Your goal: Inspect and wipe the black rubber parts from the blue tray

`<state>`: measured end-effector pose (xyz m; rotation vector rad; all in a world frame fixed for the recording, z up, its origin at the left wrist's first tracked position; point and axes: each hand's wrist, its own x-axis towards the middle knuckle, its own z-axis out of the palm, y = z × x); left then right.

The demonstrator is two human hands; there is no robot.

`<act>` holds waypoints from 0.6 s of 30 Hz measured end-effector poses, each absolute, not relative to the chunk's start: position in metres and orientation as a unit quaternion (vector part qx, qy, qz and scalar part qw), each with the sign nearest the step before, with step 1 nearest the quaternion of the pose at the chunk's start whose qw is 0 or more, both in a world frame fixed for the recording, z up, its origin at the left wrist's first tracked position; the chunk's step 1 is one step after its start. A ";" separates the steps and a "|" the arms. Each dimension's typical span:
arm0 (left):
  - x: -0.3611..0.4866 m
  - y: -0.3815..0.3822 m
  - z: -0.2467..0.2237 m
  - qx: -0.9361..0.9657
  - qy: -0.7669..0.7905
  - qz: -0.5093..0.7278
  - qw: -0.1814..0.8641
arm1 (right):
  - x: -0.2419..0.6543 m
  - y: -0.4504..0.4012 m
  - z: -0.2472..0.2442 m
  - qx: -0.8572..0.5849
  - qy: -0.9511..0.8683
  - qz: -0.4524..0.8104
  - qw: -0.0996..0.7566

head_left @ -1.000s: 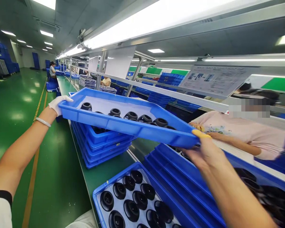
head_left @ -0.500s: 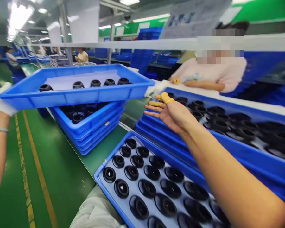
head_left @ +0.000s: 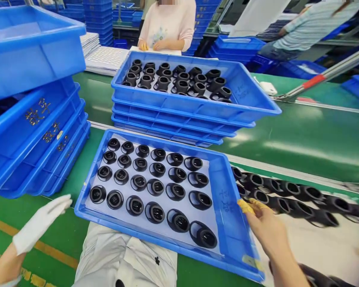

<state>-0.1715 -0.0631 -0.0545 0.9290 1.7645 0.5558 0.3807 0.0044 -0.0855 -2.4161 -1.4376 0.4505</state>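
A blue plastic tray (head_left: 167, 252) lies close in front of me, with rows of black moulded rubber rings (head_left: 157, 187) on a pale sheet inside it. My right hand (head_left: 266, 229), with yellow finger cots, is open at the tray's right wall, fingertips at or against it. My left hand (head_left: 40, 225), in a white glove, is open and holds nothing, just off the tray's left corner. More black rings (head_left: 290, 190) lie in a loose row on a white surface beyond my right hand. A stack of blue trays (head_left: 194, 105) behind carries similar parts in its top tray.
A tall stack of blue trays (head_left: 38, 135) with gold characters stands at the left. A green conveyor belt (head_left: 314, 139) runs behind. Perforated white sheets (head_left: 106, 59) lie beyond. A co-worker in a pink top (head_left: 167, 24) stands across the belt, another in a striped top (head_left: 305, 28) at the right.
My left hand has let go of the raised blue tray and is lower and open. My right hand has come down to the front tray's wall. The view has tilted down.
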 end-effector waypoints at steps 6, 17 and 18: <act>-0.120 0.015 -0.102 0.411 0.761 0.246 0.438 | 0.383 0.003 -0.122 -0.884 -0.357 0.232 0.194; -0.124 0.022 -0.122 0.492 0.765 0.179 0.375 | 0.383 0.037 -0.110 -0.851 -0.182 0.426 0.245; -0.124 0.023 -0.121 0.490 0.767 0.177 0.375 | 0.383 0.041 -0.110 -0.852 -0.176 0.427 0.246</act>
